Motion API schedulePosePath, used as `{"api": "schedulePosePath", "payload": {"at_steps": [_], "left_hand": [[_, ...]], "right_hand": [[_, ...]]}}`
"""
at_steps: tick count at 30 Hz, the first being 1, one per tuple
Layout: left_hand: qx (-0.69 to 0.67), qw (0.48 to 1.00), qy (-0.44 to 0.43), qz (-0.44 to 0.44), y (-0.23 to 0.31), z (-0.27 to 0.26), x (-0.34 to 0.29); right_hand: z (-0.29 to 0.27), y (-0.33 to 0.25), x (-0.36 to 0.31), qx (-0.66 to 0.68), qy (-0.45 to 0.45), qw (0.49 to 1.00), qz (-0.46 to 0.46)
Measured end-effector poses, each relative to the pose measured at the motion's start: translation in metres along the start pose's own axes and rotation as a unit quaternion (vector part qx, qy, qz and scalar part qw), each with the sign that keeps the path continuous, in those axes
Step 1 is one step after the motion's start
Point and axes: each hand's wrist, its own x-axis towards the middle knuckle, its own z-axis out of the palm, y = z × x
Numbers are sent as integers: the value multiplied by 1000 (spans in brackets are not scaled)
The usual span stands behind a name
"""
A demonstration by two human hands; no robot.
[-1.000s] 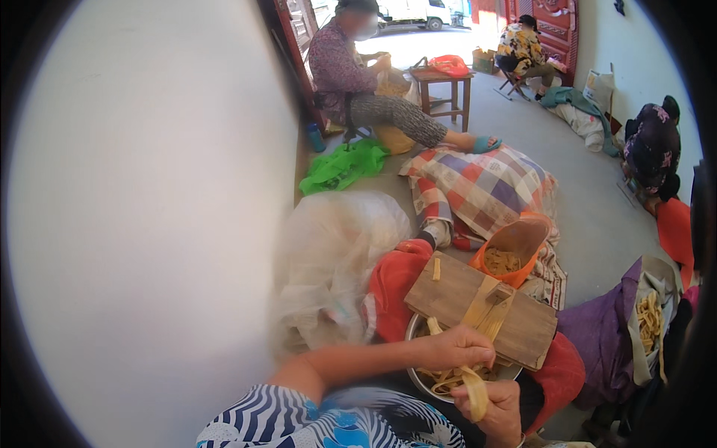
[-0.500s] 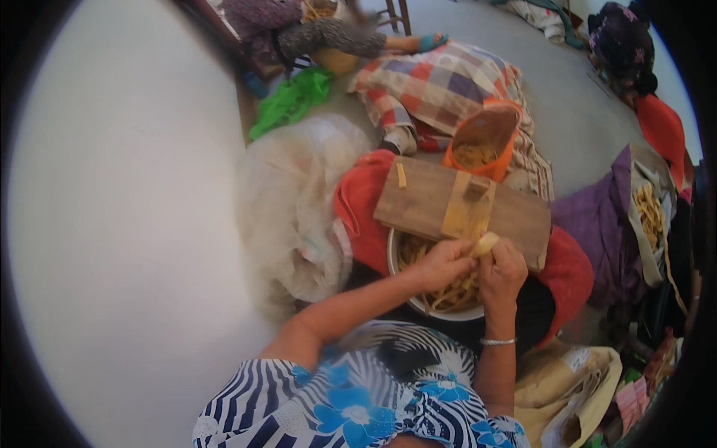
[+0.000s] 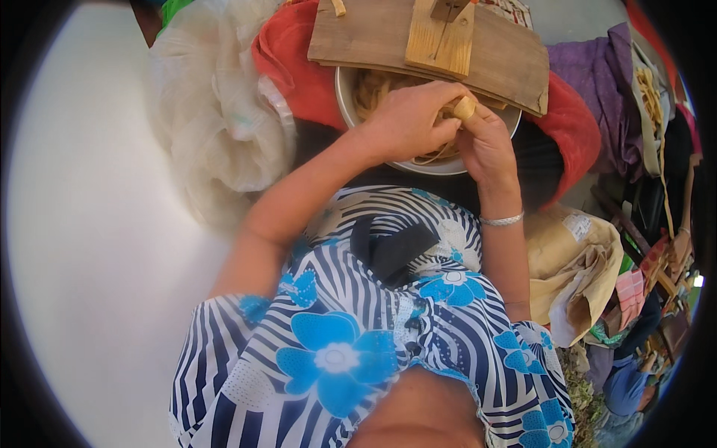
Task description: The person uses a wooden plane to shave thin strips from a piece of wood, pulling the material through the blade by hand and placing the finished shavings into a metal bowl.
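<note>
My left hand (image 3: 414, 123) and my right hand (image 3: 487, 145) meet over a round, white-rimmed bowl (image 3: 345, 104) in my lap. Both are closed, fingertips pinched together at a curled pale yellow strip (image 3: 464, 108) that shows at the right hand's fingertips. What lies between the left fingers is partly hidden. Tangled yellow-brown strips (image 3: 373, 86) fill the bowl below my hands. Across its far side rests a brown wooden board (image 3: 358, 41), bearing a paler slotted wood piece (image 3: 433, 45) with a dark block (image 3: 452, 9) on top.
Red cloth (image 3: 295, 60) lies over my knees. A bulky translucent plastic bag (image 3: 216, 112) stands at left, beside a pale surface. To the right are a purple sack (image 3: 597, 97), yellow strips (image 3: 650, 97) in an open bag, and a tan paper sack (image 3: 571, 261).
The view has tilted down toward my body, so the bowl and board sit higher in the picture. The orange container and checked cloth have left view. Both hands stay together at the strip.
</note>
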Motion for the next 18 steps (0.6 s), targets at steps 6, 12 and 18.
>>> {"api": "schedulePosePath", "payload": {"at_steps": [6,12,18], "left_hand": [[17,990,-28,-135,-3,0,17],[-340,894,-24,-291,-26,9,-7],[7,996,44,-77,-13,-14,-36]], "right_hand": [[13,-7,1,-397,32,876,-271],[20,-14,9,-359,102,864,-339],[8,-11,12,-234,96,939,-232]]}}
